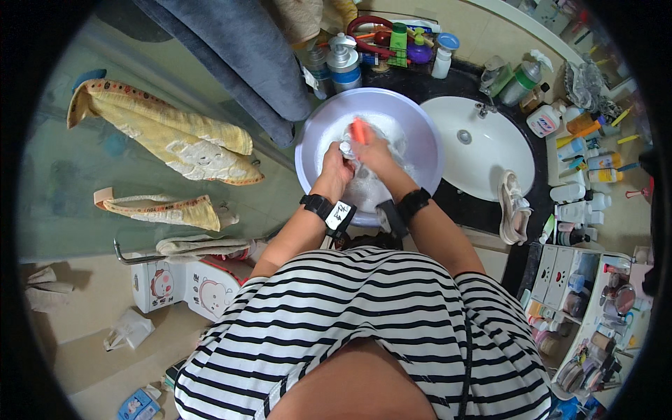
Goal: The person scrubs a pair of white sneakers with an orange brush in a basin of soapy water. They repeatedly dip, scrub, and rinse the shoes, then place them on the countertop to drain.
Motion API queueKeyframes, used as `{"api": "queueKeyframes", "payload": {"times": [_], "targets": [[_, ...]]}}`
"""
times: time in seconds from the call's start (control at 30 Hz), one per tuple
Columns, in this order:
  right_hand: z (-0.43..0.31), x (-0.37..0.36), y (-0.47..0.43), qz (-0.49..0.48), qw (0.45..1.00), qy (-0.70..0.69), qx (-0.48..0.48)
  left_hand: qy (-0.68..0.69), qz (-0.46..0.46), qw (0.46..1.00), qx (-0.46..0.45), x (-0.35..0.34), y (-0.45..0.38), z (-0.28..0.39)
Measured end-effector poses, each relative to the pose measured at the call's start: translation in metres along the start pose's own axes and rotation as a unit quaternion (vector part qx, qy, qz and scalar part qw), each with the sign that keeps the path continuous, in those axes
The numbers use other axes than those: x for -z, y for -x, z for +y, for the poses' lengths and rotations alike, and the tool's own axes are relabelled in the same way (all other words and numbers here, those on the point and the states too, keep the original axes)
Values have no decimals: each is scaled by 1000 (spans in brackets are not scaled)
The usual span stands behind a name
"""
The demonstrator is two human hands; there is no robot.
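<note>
A lavender plastic basin [430,152] with sudsy water stands on the dark counter, left of the sink. Over the suds, my right hand [375,153] is closed around an orange handled thing [359,130], perhaps a brush; its underside is hidden. My left hand [338,165] grips a small whitish item [346,148] close beside it, too blurred to name surely. A white shoe [513,207] lies at the right edge of the white sink [483,173].
Pump bottles [344,63] and a crowded toiletry basket [399,47] stand behind the basin. A grey towel [247,58] hangs at its left. More bottles [569,194] and a cosmetics organizer [583,294] line the right side. The faucet [484,109] is at the sink's back.
</note>
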State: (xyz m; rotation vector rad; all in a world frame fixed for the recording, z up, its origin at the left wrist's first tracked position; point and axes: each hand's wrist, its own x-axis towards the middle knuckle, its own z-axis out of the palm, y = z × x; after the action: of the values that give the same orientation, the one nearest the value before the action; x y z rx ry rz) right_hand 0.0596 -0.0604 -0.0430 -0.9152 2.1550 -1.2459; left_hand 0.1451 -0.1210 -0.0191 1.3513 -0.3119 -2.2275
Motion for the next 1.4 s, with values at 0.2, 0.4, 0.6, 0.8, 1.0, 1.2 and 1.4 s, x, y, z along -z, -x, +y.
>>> {"api": "queueKeyframes", "payload": {"times": [0.2,0.4,0.6,0.8,1.0,1.2,1.4], "targets": [[-43,49,6,31,959,279,-24,-170,-96,981,-18,-2,31,-32],[-47,49,28,-23,961,267,61,-90,-130,983,-89,2,33,-16],[-54,48,27,28,962,271,18,-215,-70,969,-103,-3,47,-13],[-52,49,30,24,979,201,9,-216,-96,963,-131,2,46,-9],[-55,42,27,-48,968,245,5,-67,-131,986,-78,1,39,-5],[-9,45,0,25,937,344,-53,-198,-58,970,-131,1,43,-3],[26,45,-8,59,944,313,-84,-356,-19,923,-145,-1,27,-16]]}}
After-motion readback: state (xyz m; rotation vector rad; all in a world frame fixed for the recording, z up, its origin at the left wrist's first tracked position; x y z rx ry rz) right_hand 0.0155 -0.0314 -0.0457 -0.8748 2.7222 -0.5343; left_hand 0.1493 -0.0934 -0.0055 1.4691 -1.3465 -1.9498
